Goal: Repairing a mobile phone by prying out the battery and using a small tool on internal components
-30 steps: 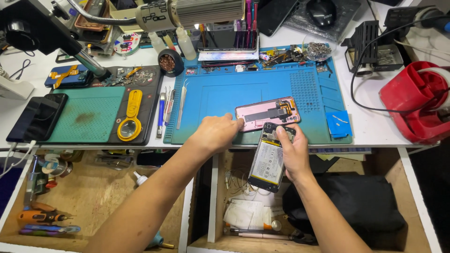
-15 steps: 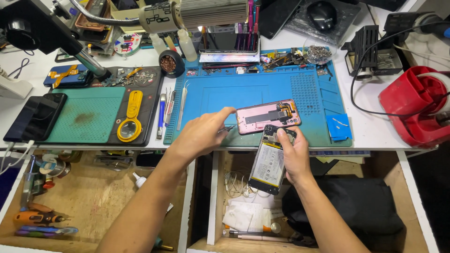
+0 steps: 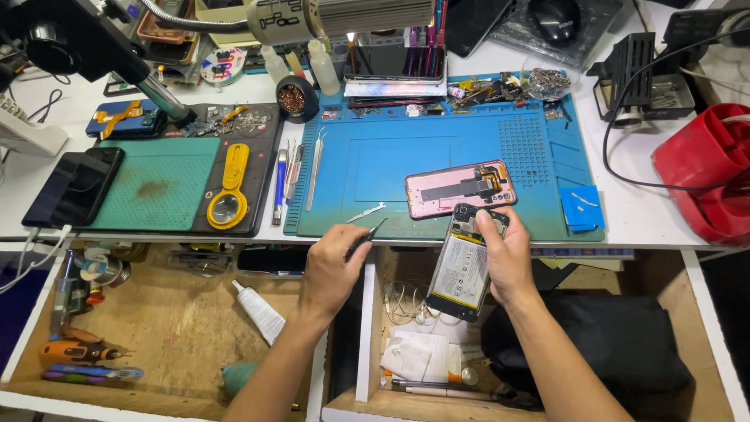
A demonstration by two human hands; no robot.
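With your right hand [image 3: 506, 258] gripping the opened phone [image 3: 462, 270] past the blue mat [image 3: 391, 168] over the open drawer [image 3: 367, 328] and your left hand [image 3: 332, 270] pinching dark tweezers [image 3: 367, 237], a slip could drop it.

The light over my bench is bright and even, falling from above and slightly far; the white tabletop [image 3: 641, 215] nearly washes out at the right; the blue mat [image 3: 406, 156] shows a soft sheen but no hard glare. My left hand [image 3: 332, 270] and right hand [image 3: 508, 258] are evenly lit and sharp, with no motion blur. The open drawers [image 3: 172, 328] near me sit dimmer, and the black bag [image 3: 609, 344] at near right swallows detail; the lamp head [image 3: 344, 16] at the far edge is close and slightly soft; straight lines bow a little toward the corners.
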